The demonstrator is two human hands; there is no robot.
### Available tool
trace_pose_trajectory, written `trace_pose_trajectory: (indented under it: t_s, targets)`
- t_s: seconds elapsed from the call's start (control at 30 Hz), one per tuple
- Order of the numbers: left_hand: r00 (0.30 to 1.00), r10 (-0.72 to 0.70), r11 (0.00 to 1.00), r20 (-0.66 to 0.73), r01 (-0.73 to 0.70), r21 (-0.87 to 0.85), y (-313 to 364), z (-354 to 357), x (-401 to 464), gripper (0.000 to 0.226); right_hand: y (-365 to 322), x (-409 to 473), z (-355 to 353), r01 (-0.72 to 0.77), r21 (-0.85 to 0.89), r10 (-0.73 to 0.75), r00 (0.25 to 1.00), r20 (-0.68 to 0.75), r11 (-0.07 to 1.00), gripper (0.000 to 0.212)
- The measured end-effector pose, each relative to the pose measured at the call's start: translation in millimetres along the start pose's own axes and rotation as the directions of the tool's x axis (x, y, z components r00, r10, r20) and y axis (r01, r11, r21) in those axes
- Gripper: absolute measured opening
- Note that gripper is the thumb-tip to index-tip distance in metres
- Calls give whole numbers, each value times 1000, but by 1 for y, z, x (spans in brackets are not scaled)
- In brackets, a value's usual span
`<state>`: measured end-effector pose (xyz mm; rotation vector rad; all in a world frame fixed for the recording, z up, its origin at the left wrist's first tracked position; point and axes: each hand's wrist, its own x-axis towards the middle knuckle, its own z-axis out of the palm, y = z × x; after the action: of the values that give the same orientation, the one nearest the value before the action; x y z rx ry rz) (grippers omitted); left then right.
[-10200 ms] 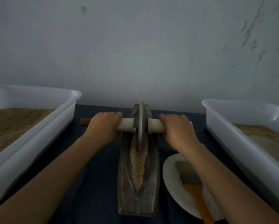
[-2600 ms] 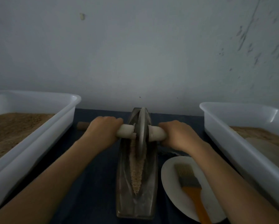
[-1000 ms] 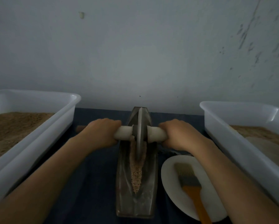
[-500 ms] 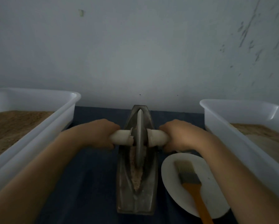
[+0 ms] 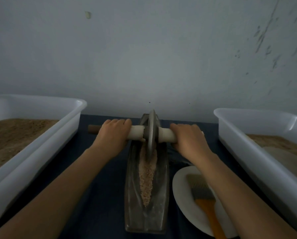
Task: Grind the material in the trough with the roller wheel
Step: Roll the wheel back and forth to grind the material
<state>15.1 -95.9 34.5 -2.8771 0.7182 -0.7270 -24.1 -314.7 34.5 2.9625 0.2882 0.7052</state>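
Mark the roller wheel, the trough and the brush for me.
roller wheel (image 5: pixel 151 133), head view, on the metal disc.
trough (image 5: pixel 161 195), head view, on its right inner wall.
brush (image 5: pixel 198 188), head view, on the bristles.

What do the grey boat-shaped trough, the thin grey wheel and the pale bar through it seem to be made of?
The grey boat-shaped trough looks like dull, worn metal: grey, faintly shiny and streaked. The thin grey wheel shows the same matte metal look. The pale bar may be wrapped wood, since its bare left end is brown; the wrap's material is unclear. The left hand and right hand grip it.
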Motion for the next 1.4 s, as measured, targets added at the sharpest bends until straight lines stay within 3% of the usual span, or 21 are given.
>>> trace_pose_trajectory:
  t_s: [0.13, 0.27, 0.4, 0.5, 0.6, 0.7, 0.87, 1.1, 1.17, 1.27, 1.4]
  targets:
    - [962, 4, 998, 272, 12, -54, -2, -17, -7, 31, -4, -7, -27, 14, 60, -30, 960, 278, 998, 15]
    - [868, 101, 992, 487, -49, -118, -2, -44, -18, 36, -16, -14, -56, 41, 51, -63, 813, 579, 998, 25]
    - [731, 183, 979, 657, -75, -189, -1, -70, -29, 39, -19, -25, -79, -6, 191, -117, 770, 627, 982, 31]
    - [681, 210, 972, 702, -65, -227, -2, -75, -31, 33, -22, -29, -82, 49, 153, -141, 720, 679, 987, 30]
    - [704, 187, 967, 685, -11, -253, -2, -66, -26, 34, -20, -24, -77, 35, 178, -142, 759, 635, 983, 29]
    - [794, 126, 979, 595, -1, -205, -3, -49, -18, 35, -18, -15, -63, 55, 85, -93, 823, 560, 995, 25]
    - [941, 10, 992, 339, 33, -122, -4, -21, -6, 31, -8, -3, -31, 26, 46, -38, 957, 286, 999, 11]
    - [999, -42, 999, -27, 41, -11, 6, -1, -1, 26, -2, -1, -3, 2, 7, -2, 999, -42, 1000, 15]
    - [999, -38, 999, -6, 38, -32, 5, -2, -2, 26, -2, -2, -4, 9, 0, -9, 1000, -16, 1000, 14]
    - [983, -26, 996, 180, 40, -77, 2, -13, -4, 27, -2, -3, -17, 11, 72, -22, 986, 164, 997, 10]
    - [888, 56, 992, 456, 2, -126, 0, -37, -12, 35, -10, -9, -43, 27, 92, -67, 878, 475, 995, 20]
